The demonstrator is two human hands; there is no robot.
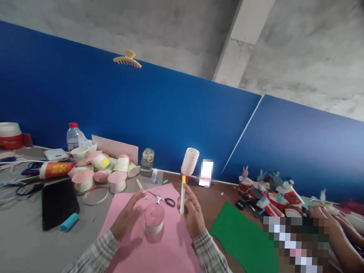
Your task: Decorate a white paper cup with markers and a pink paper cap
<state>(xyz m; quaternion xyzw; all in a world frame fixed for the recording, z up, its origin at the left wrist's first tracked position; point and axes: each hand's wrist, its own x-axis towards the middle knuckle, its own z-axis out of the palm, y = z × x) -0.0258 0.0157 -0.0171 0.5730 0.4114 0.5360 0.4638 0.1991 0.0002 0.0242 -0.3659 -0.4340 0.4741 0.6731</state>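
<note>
My right hand (193,212) is closed around a slim white marker with yellow ends (182,196), held upright. My left hand (128,218) has its fingers stretched out and apart, just left of a small paper cup with a pink paper top (154,217). That cup stands on a pink sheet (166,257). Close beyond my left fingertips is another pale, yellow-ended marker (141,189), partly hidden by them. Scissors with dark handles (169,201) lie open on the sheet behind the cup.
Several pink-topped paper cups (117,181), a black tablet (60,206) and a teal highlighter (69,222) are at left. Behind stand a water bottle (147,163) and stacked white cups (190,160). Green sheet (244,238) lies right; another person's hands (325,217) work beyond paper rabbit cups.
</note>
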